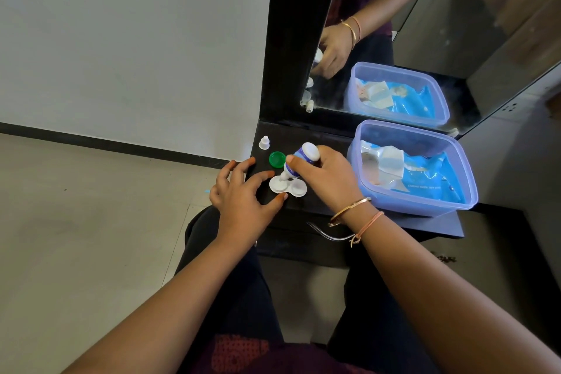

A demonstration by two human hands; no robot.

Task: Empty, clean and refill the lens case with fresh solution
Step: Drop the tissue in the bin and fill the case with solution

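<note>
Lens case (287, 186) sits at the front-left corner of the black worktop (328, 136), both wells open, close to the left and front edges. Right hand (326, 179) is wrapped round the solution bottle (300, 161), tipped nozzle-down into the left well; nozzle looks to touch or nearly touch the well, can't tell which. Left hand (243, 194) is spread, fingers loose, holding nothing; one fingertip at the case's front rim, another by its left side, prob. steadying it.

Risks, as judged:
- Squeeze too hard → well overfills, solution runs onto worktop and off the near edge.
- Nozzle touching the well → tip contamination.
- Case so near the corner: a nudge from either hand could push it off to the floor.
- Green cap (277, 159) and small white cap (264, 143) lie loose behind the case, near the left edge; a sweep of the left hand could knock them off.
- Blue plastic tub (409, 203) w/ packets sits just right of the right wrist; elbow room is tight.
</note>
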